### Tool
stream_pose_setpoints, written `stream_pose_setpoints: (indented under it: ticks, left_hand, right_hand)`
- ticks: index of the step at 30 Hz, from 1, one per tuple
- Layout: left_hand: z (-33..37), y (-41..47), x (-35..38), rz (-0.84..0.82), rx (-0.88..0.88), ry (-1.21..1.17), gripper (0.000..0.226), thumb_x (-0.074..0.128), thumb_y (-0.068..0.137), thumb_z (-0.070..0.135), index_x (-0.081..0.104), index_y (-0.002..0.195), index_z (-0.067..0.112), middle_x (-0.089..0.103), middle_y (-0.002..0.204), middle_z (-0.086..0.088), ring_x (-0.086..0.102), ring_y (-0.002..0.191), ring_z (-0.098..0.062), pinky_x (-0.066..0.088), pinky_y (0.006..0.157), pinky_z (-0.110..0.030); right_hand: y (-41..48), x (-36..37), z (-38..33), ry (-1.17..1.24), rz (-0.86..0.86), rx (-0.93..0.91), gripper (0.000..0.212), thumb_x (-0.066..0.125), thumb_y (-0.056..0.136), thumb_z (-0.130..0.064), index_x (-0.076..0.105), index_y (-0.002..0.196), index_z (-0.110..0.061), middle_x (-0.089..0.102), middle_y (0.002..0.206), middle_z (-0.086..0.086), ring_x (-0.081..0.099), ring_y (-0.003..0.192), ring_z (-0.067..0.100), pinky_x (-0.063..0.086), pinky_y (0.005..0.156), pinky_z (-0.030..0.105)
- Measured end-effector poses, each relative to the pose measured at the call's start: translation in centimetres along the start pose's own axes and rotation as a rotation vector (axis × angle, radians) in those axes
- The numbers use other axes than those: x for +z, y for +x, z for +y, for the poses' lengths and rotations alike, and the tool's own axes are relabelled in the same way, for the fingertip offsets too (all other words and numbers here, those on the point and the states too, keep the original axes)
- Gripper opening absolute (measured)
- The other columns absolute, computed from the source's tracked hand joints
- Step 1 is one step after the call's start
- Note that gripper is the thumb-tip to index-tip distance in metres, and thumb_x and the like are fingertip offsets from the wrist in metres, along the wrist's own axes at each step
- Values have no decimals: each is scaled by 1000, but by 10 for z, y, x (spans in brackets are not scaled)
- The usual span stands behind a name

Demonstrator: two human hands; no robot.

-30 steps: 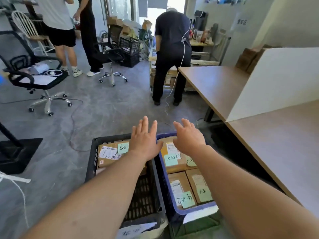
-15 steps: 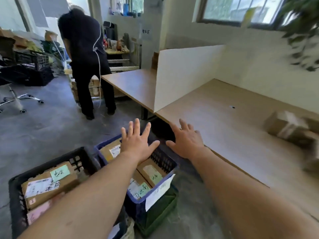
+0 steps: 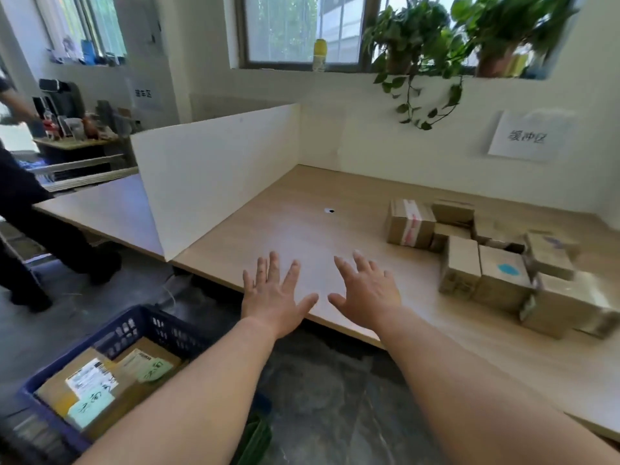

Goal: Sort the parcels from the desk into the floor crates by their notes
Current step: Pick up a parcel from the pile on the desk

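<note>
Both hands, left hand (image 3: 273,298) and right hand (image 3: 367,292), spread empty over the desk edge (image 3: 335,322); parcels (image 3: 486,263) lie right, white divider (image 3: 214,182) left, bare desktop ahead.

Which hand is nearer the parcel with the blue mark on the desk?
Right. The right hand is spread over the desk edge, left of the blue-marked parcel with bare desk between. The left hand is farther left, beyond the right hand.
</note>
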State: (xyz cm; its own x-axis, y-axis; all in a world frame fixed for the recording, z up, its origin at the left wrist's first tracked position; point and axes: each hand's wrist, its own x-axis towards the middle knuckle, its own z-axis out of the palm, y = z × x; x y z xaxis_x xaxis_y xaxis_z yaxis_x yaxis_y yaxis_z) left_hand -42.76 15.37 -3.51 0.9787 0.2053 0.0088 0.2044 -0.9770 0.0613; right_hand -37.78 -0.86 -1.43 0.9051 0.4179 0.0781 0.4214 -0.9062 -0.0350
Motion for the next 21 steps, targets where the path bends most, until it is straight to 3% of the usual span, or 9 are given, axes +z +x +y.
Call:
stream_pose_setpoints:
  ticks: [6, 13, 21]
  left_hand:
    - [136, 49, 7, -7, 164, 32, 77, 17, 93, 70, -14, 152, 32, -26, 158, -12, -20, 146, -33, -7, 118, -53]
    - [274, 98, 32, -30, 301, 35, 77, 19, 92, 70, -12, 153, 33, -21, 160, -11, -20, 146, -32, -8, 116, -54]
    - [377, 124, 53, -85, 427, 27, 77, 23, 94, 68, -9, 153, 32, -20, 160, -12, -19, 147, -32, -4, 118, -55]
  right_hand:
    - [0, -3, 131, -10, 62, 145, 77, 50, 93, -55, 9, 153, -31, 12, 161, 10, 17, 147, 30, 25, 114, 52]
    - [-16, -1, 274, 2, -15, 297, 77, 51, 93, -52, 10, 154, -29, 10, 161, 10, 14, 148, 30, 19, 118, 52]
    - [-25, 15, 369, 18, -50, 395, 77, 52, 92, -52, 12, 153, -28, 11, 161, 11, 16, 147, 30, 18, 118, 50]
